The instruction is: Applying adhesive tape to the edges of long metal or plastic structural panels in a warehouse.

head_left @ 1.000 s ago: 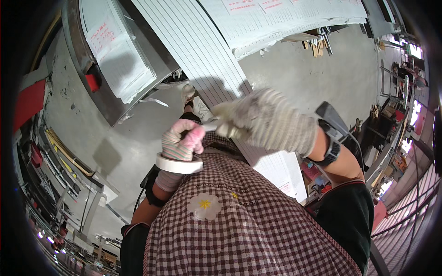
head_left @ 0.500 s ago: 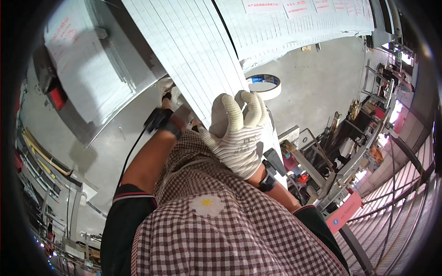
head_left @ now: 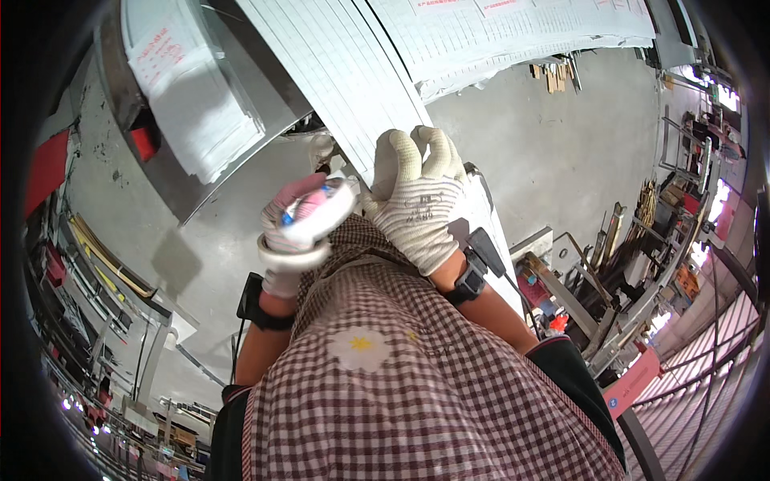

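Note:
My left hand (head_left: 281,220), in a white and pink glove, holds a white roll of tape (head_left: 330,215) with blue showing on its inner side. Both are blurred by motion, just left of the strips' near end. A second white band (head_left: 295,255) lies across that hand near the wrist; I cannot tell whether it belongs to the roll. My right hand (head_left: 421,196), in a ribbed white glove, is bent over the near end of a bundle of long white strips (head_left: 341,72), its thumb along the left edge and its fingers curled on top.
Beyond the bundle lies a wide stack of white strips (head_left: 513,40) with red-printed labels. At the left, a wrapped white stack (head_left: 192,112) rests on a grey surface near a red piece (head_left: 144,143). Racks and wooden pieces (head_left: 553,78) stand around the floor's edges.
The tape roll that lay beside my right hand is now in my left hand. That hand has come up from beside the strips' left edge. My right hand stays on the strips.

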